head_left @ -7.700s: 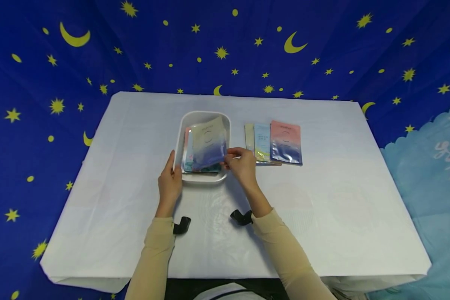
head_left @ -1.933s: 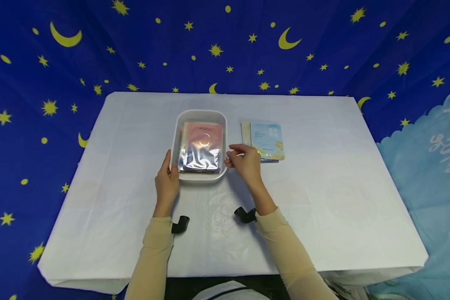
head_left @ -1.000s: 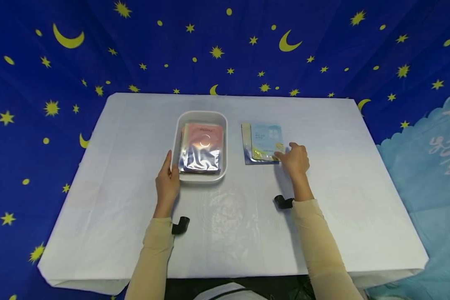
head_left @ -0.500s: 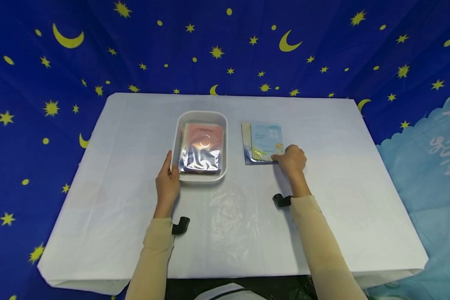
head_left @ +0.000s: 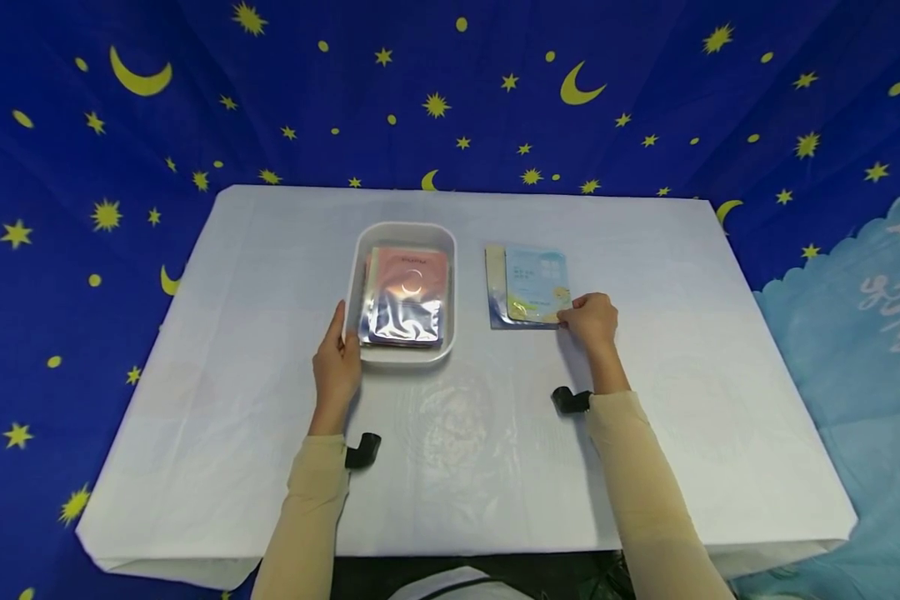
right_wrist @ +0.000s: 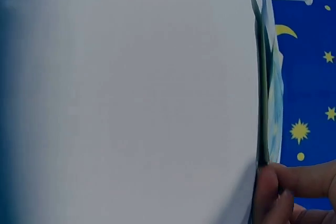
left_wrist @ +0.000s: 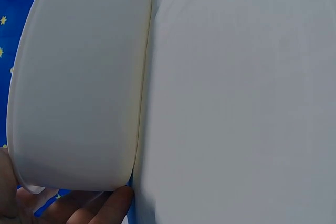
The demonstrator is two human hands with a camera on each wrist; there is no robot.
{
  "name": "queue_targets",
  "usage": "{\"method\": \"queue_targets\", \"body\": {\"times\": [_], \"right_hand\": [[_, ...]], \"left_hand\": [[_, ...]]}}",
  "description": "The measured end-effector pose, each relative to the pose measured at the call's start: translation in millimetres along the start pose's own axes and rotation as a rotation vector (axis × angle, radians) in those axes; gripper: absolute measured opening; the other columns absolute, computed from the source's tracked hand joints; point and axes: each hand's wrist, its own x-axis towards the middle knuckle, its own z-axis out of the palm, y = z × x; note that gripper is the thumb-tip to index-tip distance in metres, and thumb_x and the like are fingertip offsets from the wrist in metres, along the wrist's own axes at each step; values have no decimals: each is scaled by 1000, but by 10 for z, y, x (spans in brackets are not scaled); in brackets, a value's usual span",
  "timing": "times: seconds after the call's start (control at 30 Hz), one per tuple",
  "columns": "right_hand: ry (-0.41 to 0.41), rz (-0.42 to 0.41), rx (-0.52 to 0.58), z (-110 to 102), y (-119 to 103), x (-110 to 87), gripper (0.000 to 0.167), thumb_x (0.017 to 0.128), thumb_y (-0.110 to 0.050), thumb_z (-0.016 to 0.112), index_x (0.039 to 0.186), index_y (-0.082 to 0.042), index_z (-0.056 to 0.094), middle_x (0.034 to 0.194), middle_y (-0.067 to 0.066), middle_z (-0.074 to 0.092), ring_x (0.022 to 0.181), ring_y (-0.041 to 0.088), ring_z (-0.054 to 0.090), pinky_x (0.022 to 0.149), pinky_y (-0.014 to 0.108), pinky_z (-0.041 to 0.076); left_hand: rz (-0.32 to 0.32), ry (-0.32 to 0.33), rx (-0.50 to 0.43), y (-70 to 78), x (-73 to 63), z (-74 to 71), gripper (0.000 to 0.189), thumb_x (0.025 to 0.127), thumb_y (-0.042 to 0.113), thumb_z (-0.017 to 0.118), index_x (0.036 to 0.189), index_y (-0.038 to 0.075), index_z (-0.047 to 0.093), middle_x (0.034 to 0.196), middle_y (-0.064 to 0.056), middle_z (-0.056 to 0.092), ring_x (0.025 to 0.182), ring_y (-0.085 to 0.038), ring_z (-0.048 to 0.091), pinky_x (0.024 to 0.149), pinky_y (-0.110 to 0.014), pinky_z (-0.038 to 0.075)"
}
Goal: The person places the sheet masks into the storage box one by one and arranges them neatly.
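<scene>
The white plastic tray (head_left: 407, 357) stands left of centre in the head view, with a pink-and-blue sheet mask packet (head_left: 411, 287) on top of others inside. My left hand (head_left: 336, 371) holds the tray's near left corner, thumb at the rim; the left wrist view shows fingers (left_wrist: 113, 203) against the outer wall. Right of the tray, a light blue sheet mask packet (head_left: 536, 279) lies over a cream-and-purple packet (head_left: 496, 279). My right hand (head_left: 592, 323) pinches the blue packet's lower right corner. The right wrist view shows the packets edge-on beside the fingers (right_wrist: 304, 179).
A white cloth covers the table (head_left: 450, 467). Behind it hangs a dark blue curtain (head_left: 270, 83) with yellow moons and stars. Light blue fabric (head_left: 862, 358) hangs at the right. A black wrist camera (head_left: 572, 400) sits on each wrist.
The cream-and-purple packet, then the pink one, went into the tray. My right hand has moved right from the tray to the blue packet's corner. My left hand stays at the tray.
</scene>
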Motion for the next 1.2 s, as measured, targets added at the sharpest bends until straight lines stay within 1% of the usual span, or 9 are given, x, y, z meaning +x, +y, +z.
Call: {"method": "queue_targets", "body": {"times": [0.07, 0.13, 0.2, 0.27, 0.43, 0.7, 0.93, 1.03, 1.2], "right_hand": [[-32, 17, 70, -24, 3, 0, 31, 90, -13, 66, 113, 8, 65, 106, 27, 69, 76, 23, 72, 78, 35, 55], [-66, 43, 152, -51, 7, -2, 31, 91, -9, 63, 117, 9, 63, 107, 29, 68, 60, 12, 70, 70, 27, 56], [-76, 59, 227, -78, 15, -11, 31, 91, -6, 62, 118, 9, 62, 107, 28, 67, 53, 2, 65, 63, 21, 55], [-74, 67, 293, -107, 18, -32, 30, 91, -4, 62, 118, 9, 62, 100, 24, 67, 50, -2, 62, 60, 19, 54], [-44, 28, 410, -178, 7, -101, 31, 90, -2, 63, 119, 8, 64, 79, 3, 63, 56, 3, 66, 65, 24, 57], [2, -12, 593, -187, -107, -234, 31, 88, 5, 63, 118, 13, 62, 66, -8, 61, 53, 0, 64, 60, 17, 55], [-5, -85, 802, -124, -354, -472, 28, 87, 10, 61, 115, 17, 60, 67, -6, 66, 56, 7, 68, 59, 18, 55], [-20, -105, 831, -63, -474, -571, 27, 88, 10, 61, 114, 16, 61, 70, -4, 66, 57, 8, 68, 59, 20, 56], [-73, -180, 863, 139, -693, -727, 25, 86, 12, 61, 111, 17, 61, 70, -1, 65, 56, 10, 69, 58, 20, 56]], "left_hand": [[-2, 1, 2, -7, 6, 3, 53, 100, 16, 41, 153, 18, 36, 65, -2, 36, 48, -5, 30, 49, -25, 31], [-4, 2, 4, -9, 9, 4, 53, 100, 16, 41, 152, 18, 36, 65, -2, 36, 49, -5, 30, 49, -26, 31], [-4, 2, 6, -14, 13, 6, 53, 100, 16, 41, 152, 18, 36, 65, -2, 36, 49, -5, 30, 49, -26, 30], [2, 3, 4, -17, 14, 8, 53, 100, 15, 41, 152, 17, 36, 66, -2, 37, 49, -6, 30, 49, -26, 30], [11, 12, 4, -25, 18, 10, 52, 100, 15, 41, 152, 16, 37, 65, -1, 35, 49, -6, 29, 49, -26, 30], [7, 10, 1, -24, 16, 5, 52, 100, 15, 41, 152, 16, 37, 62, 0, 35, 48, -5, 28, 48, -26, 29], [24, 14, -2, -39, 18, 7, 52, 100, 14, 41, 152, 16, 38, 60, 1, 34, 48, -6, 29, 47, -26, 28], [25, 15, -5, -36, 19, 11, 52, 99, 14, 42, 151, 16, 38, 62, 0, 35, 47, -5, 29, 47, -25, 28], [25, 19, -5, -32, 15, 8, 52, 99, 14, 41, 151, 15, 38, 61, 1, 34, 46, -4, 27, 46, -25, 28]]}}
